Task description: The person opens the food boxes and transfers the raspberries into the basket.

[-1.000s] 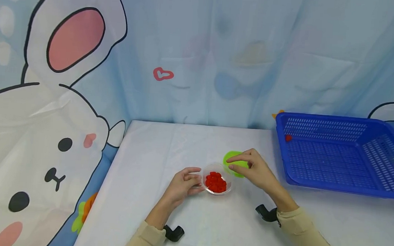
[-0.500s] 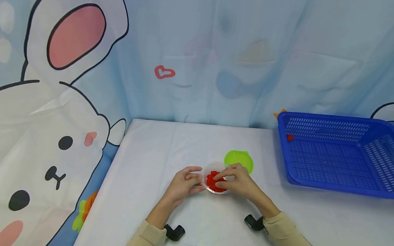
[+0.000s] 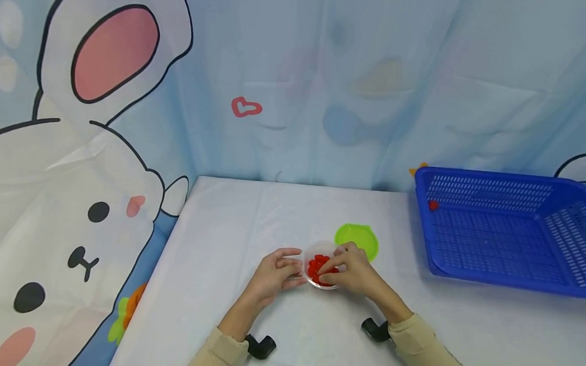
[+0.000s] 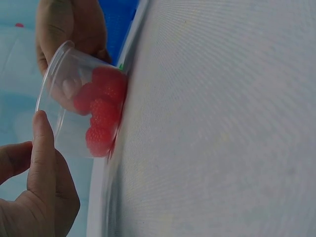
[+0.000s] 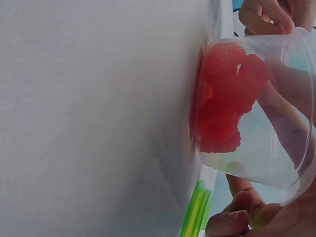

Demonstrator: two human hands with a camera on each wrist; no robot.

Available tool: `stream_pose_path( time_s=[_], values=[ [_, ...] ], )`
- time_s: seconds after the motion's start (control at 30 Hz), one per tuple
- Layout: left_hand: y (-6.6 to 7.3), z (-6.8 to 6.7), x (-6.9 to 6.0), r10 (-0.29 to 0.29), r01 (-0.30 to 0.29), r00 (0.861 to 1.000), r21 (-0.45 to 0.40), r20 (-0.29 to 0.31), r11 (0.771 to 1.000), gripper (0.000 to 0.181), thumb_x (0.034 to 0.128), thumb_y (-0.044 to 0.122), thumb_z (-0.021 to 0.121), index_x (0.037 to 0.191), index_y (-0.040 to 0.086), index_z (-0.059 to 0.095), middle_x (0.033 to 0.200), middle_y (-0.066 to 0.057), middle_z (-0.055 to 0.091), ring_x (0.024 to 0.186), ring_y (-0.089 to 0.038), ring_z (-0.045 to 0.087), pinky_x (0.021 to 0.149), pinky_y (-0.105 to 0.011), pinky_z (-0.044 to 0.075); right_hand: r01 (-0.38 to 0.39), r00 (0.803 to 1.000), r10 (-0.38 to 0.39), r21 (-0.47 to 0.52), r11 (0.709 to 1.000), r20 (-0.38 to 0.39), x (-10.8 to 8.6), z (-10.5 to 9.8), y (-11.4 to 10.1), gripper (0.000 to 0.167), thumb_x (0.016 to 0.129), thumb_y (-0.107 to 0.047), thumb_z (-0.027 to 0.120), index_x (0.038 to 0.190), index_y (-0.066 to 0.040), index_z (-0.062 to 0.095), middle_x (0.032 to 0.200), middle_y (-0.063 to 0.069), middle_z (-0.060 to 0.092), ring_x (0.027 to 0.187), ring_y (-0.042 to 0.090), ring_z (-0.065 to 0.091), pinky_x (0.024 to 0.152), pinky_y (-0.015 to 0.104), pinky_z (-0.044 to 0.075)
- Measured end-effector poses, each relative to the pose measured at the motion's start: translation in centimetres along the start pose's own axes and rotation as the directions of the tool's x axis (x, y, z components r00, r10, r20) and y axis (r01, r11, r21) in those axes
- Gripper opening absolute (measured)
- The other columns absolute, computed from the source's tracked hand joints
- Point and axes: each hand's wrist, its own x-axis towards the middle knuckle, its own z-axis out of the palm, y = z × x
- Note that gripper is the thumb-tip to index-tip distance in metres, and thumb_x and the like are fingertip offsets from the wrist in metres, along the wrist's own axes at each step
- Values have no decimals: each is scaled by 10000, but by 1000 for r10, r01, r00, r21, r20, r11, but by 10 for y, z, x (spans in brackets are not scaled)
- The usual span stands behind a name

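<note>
A clear round cup [image 3: 311, 252] holding several red berries [image 3: 318, 261] stands upright on the white table. My left hand [image 3: 273, 278] is at its left side; in the left wrist view a fingertip of that hand [image 4: 42, 182] touches the cup's rim, its fingers relaxed. My right hand [image 3: 355, 273] reaches over the right side of the rim, finger and thumb inside. In the right wrist view those fingers [image 5: 289, 121] meet at one of the raspberry-like berries [image 5: 254, 69], pinching it. The green lid [image 3: 359, 238] lies just behind the cup, partly behind my right hand.
A blue perforated basket [image 3: 494, 276] stands at the right, with one small red piece [image 3: 433, 205] in its back left corner. A patterned cloth [image 3: 291, 48] hangs behind the white table [image 3: 251, 214] and down its left side.
My right hand has moved left and down from over the green lid into the cup, and its fingers have drawn together at the berries. My left hand stays by the cup.
</note>
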Motion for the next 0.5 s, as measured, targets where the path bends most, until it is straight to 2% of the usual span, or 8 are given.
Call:
stream_pose_path(
  time_s=[0.17, 0.3, 0.5],
  values=[
    [0, 0, -1, 5, -5, 1000, -3, 0, 1000, 377, 962, -25, 632, 1330, -27, 545, 1014, -135, 615, 849, -196, 615, 834, -412, 598, 15, 1000, -14, 38, 999, -16, -1, -2, 4, 61, 812, -185, 841, 824, -239, 817, 1067, 102, 554, 1096, 320, 424, 784, 416, 429],
    [-1, 0, -1, 10, -10, 1000, -6, 0, 1000, 377, 960, -37, 627, 1328, -32, 544, 1005, -130, 614, 846, -194, 613, 830, -411, 599, 26, 999, -23, 108, 994, -28, -1, -4, 9, 44, 820, -176, 837, 847, -206, 819, 1022, 72, 570, 1077, 291, 443, 793, 394, 438],
    [0, 1, -1, 2, -2, 1000, 5, -4, 1000, 379, 958, -35, 631, 1328, -23, 547, 1022, -136, 619, 854, -196, 618, 826, -407, 600, 44, 997, -30, 220, 974, -70, -6, -19, 8, 106, 857, -185, 809, 939, -118, 816, 1035, 96, 598, 1071, 305, 443, 786, 389, 436]
  ],
)
